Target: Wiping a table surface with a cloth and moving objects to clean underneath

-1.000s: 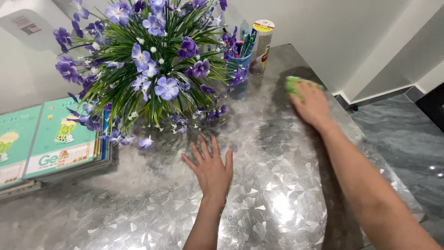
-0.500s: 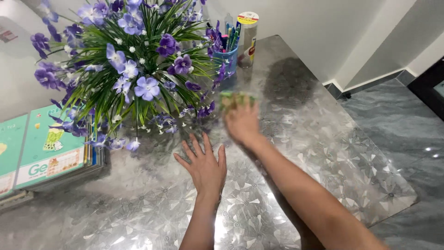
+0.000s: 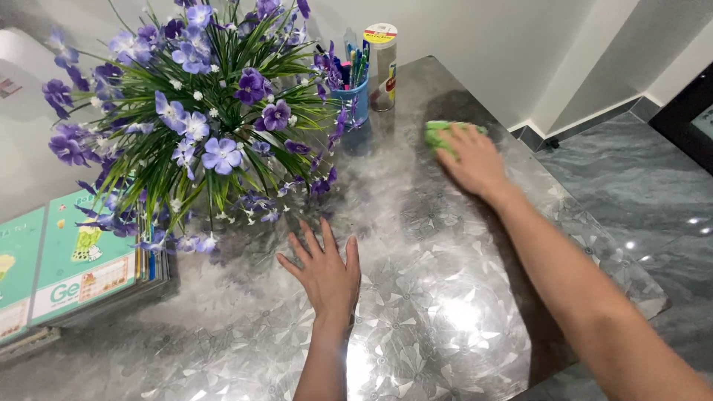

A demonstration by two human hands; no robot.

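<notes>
The right hand [image 3: 469, 160] presses flat on a green cloth [image 3: 438, 134] at the far right of the table [image 3: 445, 312], fingers spread over it, the cloth showing past the fingertips. The left hand [image 3: 327, 271] lies open, palm down, on the table near the middle, holding nothing. Purple flowers [image 3: 208, 119] stand far left, a blue pen cup [image 3: 355, 93] and a jar [image 3: 382, 67] behind them, books [image 3: 74, 260] at the left edge.

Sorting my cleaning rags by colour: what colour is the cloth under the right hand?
Bright green; the cloth peeks out beyond the right hand, seen in the head view.
</notes>
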